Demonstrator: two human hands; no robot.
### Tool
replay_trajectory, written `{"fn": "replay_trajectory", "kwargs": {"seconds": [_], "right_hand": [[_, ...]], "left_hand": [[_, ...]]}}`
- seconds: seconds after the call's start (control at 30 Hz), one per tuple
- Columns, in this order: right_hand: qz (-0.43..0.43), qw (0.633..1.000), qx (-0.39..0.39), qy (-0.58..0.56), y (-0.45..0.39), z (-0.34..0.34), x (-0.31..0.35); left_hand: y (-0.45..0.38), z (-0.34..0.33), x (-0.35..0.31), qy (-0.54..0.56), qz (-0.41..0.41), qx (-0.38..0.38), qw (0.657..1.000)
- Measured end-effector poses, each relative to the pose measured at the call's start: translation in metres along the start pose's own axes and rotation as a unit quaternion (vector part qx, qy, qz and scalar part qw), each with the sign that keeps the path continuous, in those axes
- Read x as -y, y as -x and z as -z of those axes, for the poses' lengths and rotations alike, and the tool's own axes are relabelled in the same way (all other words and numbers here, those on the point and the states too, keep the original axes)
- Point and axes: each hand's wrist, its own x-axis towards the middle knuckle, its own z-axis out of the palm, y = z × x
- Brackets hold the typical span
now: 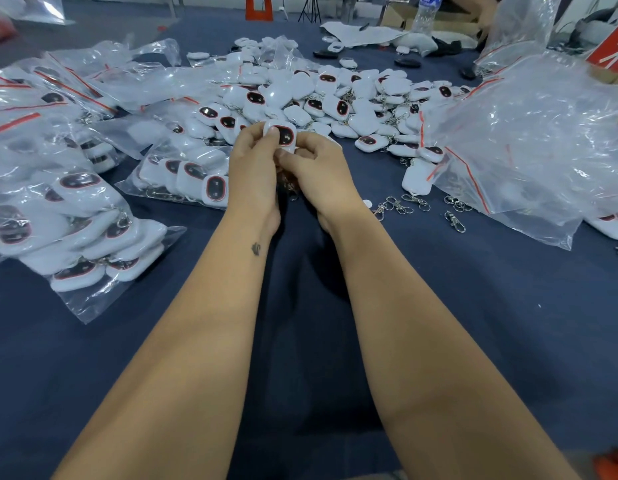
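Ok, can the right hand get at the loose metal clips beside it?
Probably yes: the clips lie uncovered on the cloth just right of the right hand, though it and the left hand grip a white fob.

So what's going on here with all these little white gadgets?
A person holds one white gadget with a dark, red-rimmed screen in both hands. The left hand pinches its top and the right hand grips its lower end, above a dark blue table. Behind lies a heap of loose gadgets. Filled bags sit at the left, clear bags at the right, and loose metal clasps lie near the right hand.
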Motion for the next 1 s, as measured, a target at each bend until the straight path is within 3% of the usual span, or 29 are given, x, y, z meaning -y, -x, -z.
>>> {"fn": "replay_trajectory", "kwargs": {"seconds": [0.23,0.5,1.0], "right_hand": [[-0.015,0.999,-0.046,0.016,-0.0015,0.0003,-0.0012],[-0.01,0.997,-0.029,0.066,-0.0011,0.003,-0.0002],[-0.044,0.998,-0.039,0.003,0.0005,0.0033,0.0054]], "left_hand": [[-0.0002,-0.0028,0.0012,0.004,0.034,0.055,0.998],[0.0018,-0.0028,0.002,-0.008,0.038,0.065,0.997],[0.0007,0.0015,-0.0007,0.029,0.074,0.068,0.995]]}}
